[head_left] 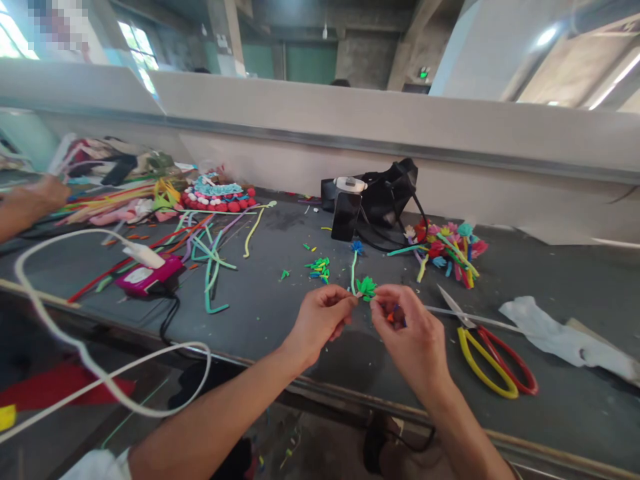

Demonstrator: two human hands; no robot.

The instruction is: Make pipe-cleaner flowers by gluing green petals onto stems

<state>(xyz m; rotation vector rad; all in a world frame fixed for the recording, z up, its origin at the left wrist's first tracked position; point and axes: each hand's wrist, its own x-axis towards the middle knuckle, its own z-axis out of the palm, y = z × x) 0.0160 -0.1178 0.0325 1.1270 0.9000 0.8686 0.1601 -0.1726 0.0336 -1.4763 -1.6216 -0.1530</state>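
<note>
A small green craft flower [367, 288] with many petals is between my two hands, just above the dark table. Its base is pinched in the fingertips of my left hand [325, 320]. The thumb and forefinger of my right hand [410, 327] close at the flower's right edge, seemingly on a petal. Small orange and blue bits [396, 316] show in the hollow of that hand; whether it grips them I cannot tell. Just beyond lies a blue flower [357, 248] on a pale green stem. To its left is a pile of green, yellow and blue pieces [320, 269].
Red-and-yellow-handled scissors [490, 360] lie at right, near a white plastic wrapper [570, 337]. Finished-looking colourful flowers [450, 250], a black bag [395, 193] and a phone [346, 215] stand behind. Fuzzy stems [213, 260] and a magenta power strip [150, 275] are left. Another person's hand [40, 200] is far left.
</note>
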